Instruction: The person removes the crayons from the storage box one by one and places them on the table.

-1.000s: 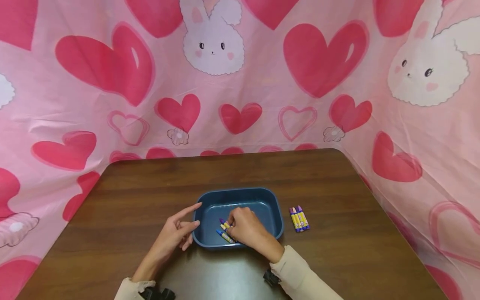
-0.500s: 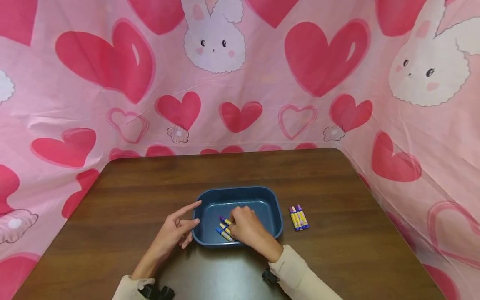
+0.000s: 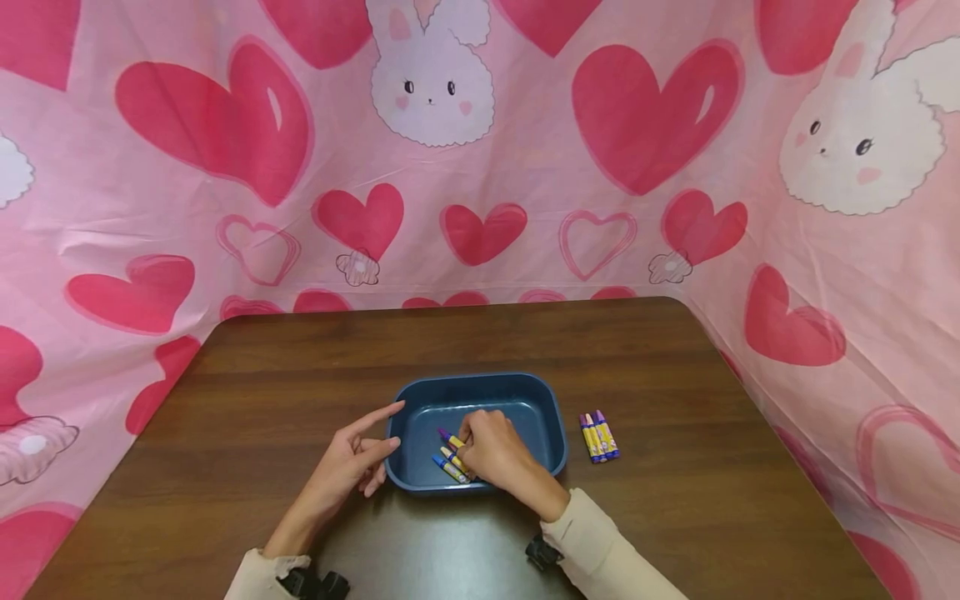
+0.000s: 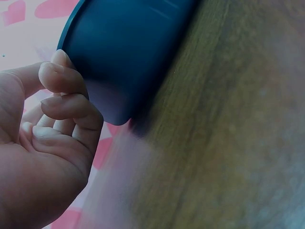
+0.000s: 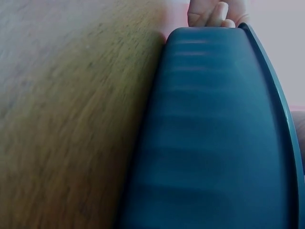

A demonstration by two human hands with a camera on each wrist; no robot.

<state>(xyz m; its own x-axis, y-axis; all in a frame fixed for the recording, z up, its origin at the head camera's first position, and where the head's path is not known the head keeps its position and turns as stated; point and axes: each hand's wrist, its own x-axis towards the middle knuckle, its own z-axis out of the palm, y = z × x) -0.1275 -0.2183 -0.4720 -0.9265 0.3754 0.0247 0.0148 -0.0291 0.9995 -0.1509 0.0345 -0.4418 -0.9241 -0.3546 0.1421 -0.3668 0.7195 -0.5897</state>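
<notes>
In the head view, a dark blue tray (image 3: 480, 385) sits on the table. My left hand (image 3: 347, 454) touches its left rim, index finger stretched out and thumb against the edge; the left wrist view shows the other fingers (image 4: 71, 106) curled beside the outer wall. My right hand (image 3: 497, 452) is down inside the tray with fingers curled at the crayons, gripping the end of the purple crayon (image 3: 448, 437); its fingertips are mostly hidden. A cream-tipped crayon (image 3: 450, 454) and a blue crayon (image 3: 448, 468) lie below it, their right ends near or under the hand.
Several crayons (image 3: 599, 437) lie side by side on the brown wooden table (image 3: 675, 500), to the right of the tray. A pink cloth (image 3: 525, 175) with hearts and rabbits hangs behind and around the table. The tray's outer wall (image 5: 214, 133) fills much of the right wrist view.
Under my right hand, the purple and cream-tipped crayons have spread apart, the purple one shifting slightly away from the others. My left hand has stayed at the rim.
</notes>
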